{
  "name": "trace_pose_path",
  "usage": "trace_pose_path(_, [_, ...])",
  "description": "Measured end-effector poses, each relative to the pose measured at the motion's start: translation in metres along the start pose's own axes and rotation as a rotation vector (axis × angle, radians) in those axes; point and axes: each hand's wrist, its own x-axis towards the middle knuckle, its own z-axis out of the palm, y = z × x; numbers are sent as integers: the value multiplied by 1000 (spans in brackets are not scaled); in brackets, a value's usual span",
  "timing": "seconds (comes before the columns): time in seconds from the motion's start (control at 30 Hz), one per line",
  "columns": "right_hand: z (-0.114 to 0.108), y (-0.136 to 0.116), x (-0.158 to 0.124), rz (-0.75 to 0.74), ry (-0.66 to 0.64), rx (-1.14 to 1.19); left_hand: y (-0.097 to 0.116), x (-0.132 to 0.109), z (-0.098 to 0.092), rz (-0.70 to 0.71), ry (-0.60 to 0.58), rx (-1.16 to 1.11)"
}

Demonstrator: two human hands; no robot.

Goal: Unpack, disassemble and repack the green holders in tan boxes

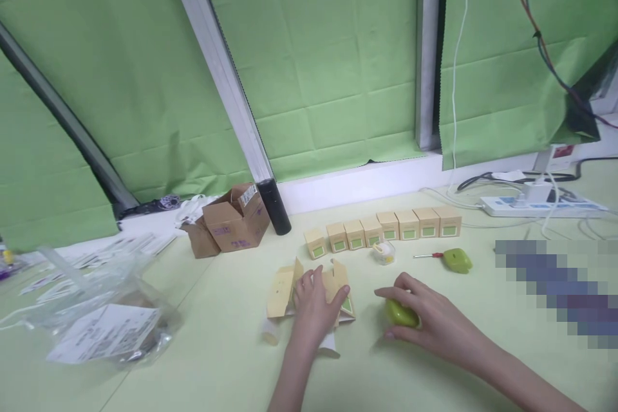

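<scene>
Flattened carton under hand, green gadget gripped

Flattened carton (290, 286): our left hand (313, 306) presses it flat, fingers spread, gripping nothing. Just right of the carton, our right hand (427, 318) curls closed around a green gadget (400, 314). Behind the carton: row of small boxes (383, 230).

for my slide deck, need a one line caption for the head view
Left hand rests on flat unfolded cartons; right hand covers a green object.

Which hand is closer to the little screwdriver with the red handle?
Right. The right hand lies just below the screwdriver, over a green object; the left hand is farther left, on flat cartons.
</scene>
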Motion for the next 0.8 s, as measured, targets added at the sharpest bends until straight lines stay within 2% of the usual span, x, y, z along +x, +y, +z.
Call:
trace_pose_path(0.17, [2,-1,1,-30,-58,-107,-12,-1,4,-28,-132,-134])
trace_pose_path(0.27, [4,-1,0,-30,-60,-120,-13,1,4,-5,-128,-308])
trace_pose_path(0.37, [4,2,-2,-31,-67,-60,-8,0,2,14,-150,-542])
trace_pose_path(0.53, [0,6,-3,-18,-60,-10,6,-9,-1,-8,-282,-956])
trace_pose_path(0.63, [-4,4,-1,10,-30,17,8,-13,3,-39,-311,-1010])
trace_pose_path(0.8, [-6,3,0,-17,-93,-56,6,-13,7,-72,-362,-1015])
